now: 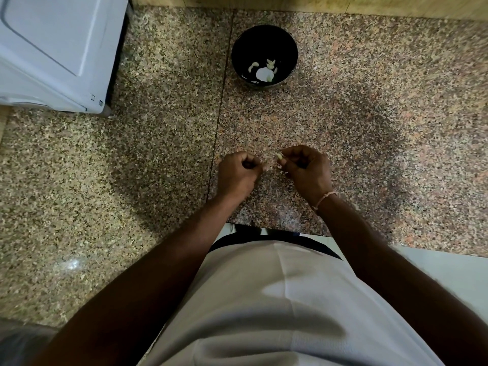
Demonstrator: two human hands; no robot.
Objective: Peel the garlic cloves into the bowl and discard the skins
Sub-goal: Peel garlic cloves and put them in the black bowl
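We hold a garlic clove [278, 156] pinched in the fingers of our right hand [307, 170], well short of the black bowl [264, 55] that already holds peeled cloves [266, 70] farther back on the granite worktop [132, 159]. Our left hand [239, 171] is curled tight beside it, perhaps on a scrap of skin, though we cannot tell. The small clove could slip and roll off the worktop edge, or loose skin could vanish against the speckled stone.
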